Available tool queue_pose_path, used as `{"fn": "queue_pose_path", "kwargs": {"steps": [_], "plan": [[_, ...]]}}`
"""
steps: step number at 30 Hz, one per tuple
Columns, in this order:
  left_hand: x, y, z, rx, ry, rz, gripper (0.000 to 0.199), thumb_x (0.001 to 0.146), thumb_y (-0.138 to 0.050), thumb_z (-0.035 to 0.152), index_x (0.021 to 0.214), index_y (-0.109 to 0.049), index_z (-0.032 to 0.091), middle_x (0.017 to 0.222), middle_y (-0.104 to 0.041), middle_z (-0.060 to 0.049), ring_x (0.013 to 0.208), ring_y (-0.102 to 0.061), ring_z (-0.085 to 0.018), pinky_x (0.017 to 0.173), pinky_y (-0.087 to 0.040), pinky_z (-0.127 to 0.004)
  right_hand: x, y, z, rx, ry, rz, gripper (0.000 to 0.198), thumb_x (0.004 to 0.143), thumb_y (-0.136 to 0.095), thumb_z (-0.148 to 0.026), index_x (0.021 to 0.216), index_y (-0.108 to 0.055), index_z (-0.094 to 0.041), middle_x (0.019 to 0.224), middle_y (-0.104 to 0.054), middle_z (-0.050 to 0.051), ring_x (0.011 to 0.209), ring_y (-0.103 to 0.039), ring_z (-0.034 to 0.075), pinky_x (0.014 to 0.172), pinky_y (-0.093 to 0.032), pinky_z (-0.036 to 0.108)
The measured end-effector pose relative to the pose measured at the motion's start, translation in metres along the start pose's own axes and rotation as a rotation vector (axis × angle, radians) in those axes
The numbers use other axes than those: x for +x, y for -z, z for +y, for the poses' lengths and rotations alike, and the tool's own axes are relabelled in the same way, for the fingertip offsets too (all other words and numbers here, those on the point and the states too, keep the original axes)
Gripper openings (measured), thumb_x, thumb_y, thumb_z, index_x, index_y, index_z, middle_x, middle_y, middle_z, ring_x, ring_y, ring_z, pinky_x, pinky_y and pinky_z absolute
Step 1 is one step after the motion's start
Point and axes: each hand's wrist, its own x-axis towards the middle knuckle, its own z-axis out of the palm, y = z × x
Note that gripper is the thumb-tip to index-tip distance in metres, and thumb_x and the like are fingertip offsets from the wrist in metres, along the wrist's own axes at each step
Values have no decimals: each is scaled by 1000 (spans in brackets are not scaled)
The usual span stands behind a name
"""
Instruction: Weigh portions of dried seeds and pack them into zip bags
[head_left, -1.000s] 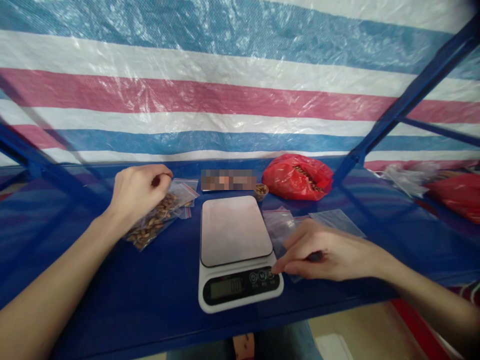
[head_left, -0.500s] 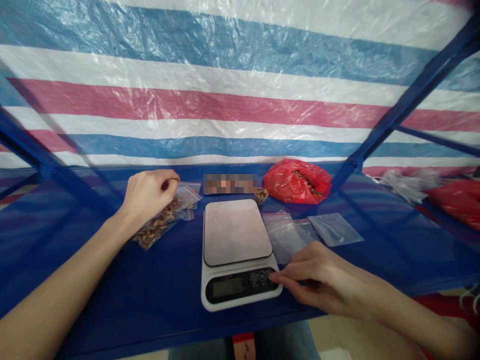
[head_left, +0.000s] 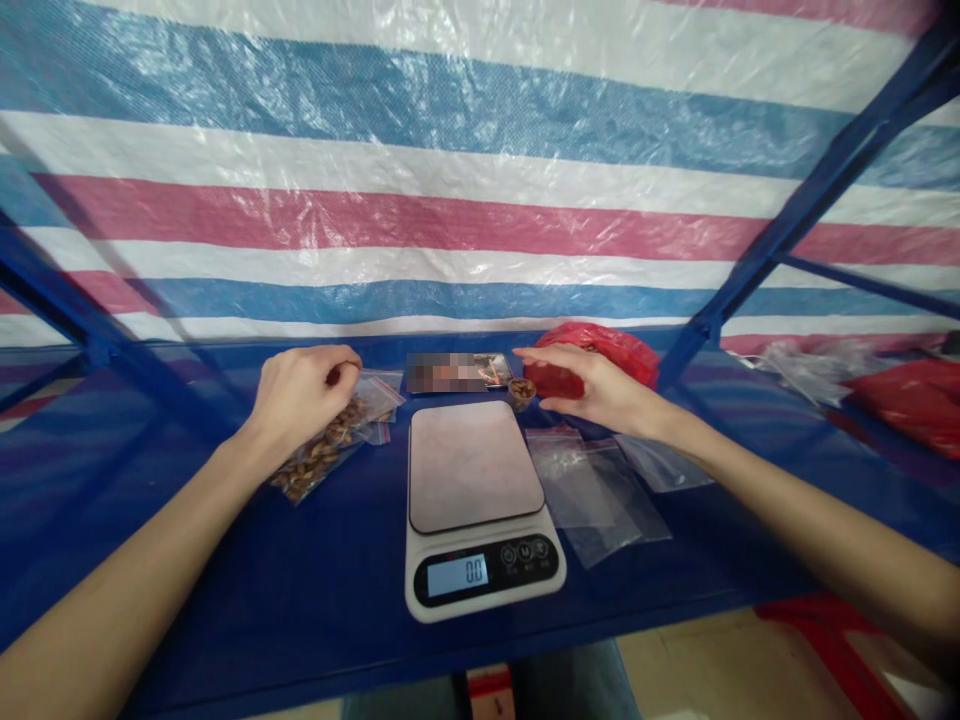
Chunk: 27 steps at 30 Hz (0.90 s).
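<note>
A white kitchen scale (head_left: 478, 470) stands in front of me, its lit display reading 0.0. Behind its right corner is a small cup (head_left: 521, 396) filled with brown pieces. My right hand (head_left: 581, 385) reaches toward that cup, thumb and fingers apart, the cup just left of the fingertips. On the left, my left hand (head_left: 307, 390) is curled over zip bags of brown pieces (head_left: 315, 462); what its closed fingers hold, if anything, is hidden. A red plastic bag (head_left: 626, 350) lies behind my right hand and is partly covered by it.
Transparent zip bags (head_left: 604, 500) lie right of the scale, another (head_left: 667, 465) partly under my right forearm. A phone-like screen (head_left: 491, 371) lies behind the scale. Blue metal posts (head_left: 780, 250) frame the blue table (head_left: 315, 620). More clear and red bags (head_left: 911, 405) are at far right.
My right hand has left the scale's buttons and moved up and away to beside the small cup, its fingers spreading. The scale display has lit up. My left hand has stayed put.
</note>
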Motion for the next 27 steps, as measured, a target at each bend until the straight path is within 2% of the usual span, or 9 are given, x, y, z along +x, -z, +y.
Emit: {"fn": "queue_pose_path", "kwargs": {"steps": [3, 7, 12, 16, 21, 24, 27], "plan": [[0, -1, 0, -1, -5, 3, 40, 91, -44, 35, 94, -82, 24, 94, -84, -6, 86, -77, -30, 74, -49, -36, 2, -12, 13, 67, -18, -45, 76, 86, -84, -28, 157, -58, -30, 132, -76, 9, 120, -72, 30, 111, -56, 53], [0, -2, -1, -11, -5, 8, 39, 92, -45, 35, 93, -82, 24, 93, -84, -5, 84, -77, -29, 73, -48, -36, 4, -20, 11, 183, -39, -71, 69, 89, -82, -32, 154, -61, -26, 121, -79, 8, 108, -76, 26, 103, -61, 47], [-1, -1, 0, -18, -7, 15, 38, 91, -45, 34, 92, -82, 24, 93, -84, -5, 86, -78, -29, 73, -47, -35, 12, -12, -3, 184, -65, 21, 62, 87, -84, -33, 146, -67, -23, 110, -80, 7, 99, -76, 25, 98, -62, 44], [0, -1, 1, -14, -4, 17, 39, 91, -45, 34, 92, -82, 24, 91, -84, -5, 84, -77, -29, 72, -47, -35, 20, -3, -33, 194, -30, 59, 63, 86, -87, -34, 145, -67, -24, 111, -79, 6, 107, -75, 26, 105, -59, 46], [0, -1, 0, -3, 1, 12, 40, 91, -44, 34, 93, -83, 24, 94, -85, -5, 87, -78, -28, 74, -48, -34, 21, -16, -74, 250, 75, -54, 60, 88, -86, -30, 145, -68, -27, 116, -80, 5, 117, -74, 26, 113, -54, 46], [0, -3, -1, -2, 6, 4, 40, 91, -44, 34, 93, -83, 25, 96, -85, -4, 88, -78, -27, 74, -49, -34, 19, -27, -81, 266, 114, -88, 66, 88, -87, -30, 149, -64, -28, 117, -80, 5, 117, -74, 25, 113, -52, 44], [1, -4, -2, -5, 13, 4, 40, 91, -44, 34, 94, -83, 25, 97, -85, -5, 88, -78, -27, 75, -49, -34, 15, -26, -71, 280, 111, -95, 80, 82, -93, -38, 154, -60, -29, 123, -78, 6, 120, -72, 27, 112, -53, 44]]}}
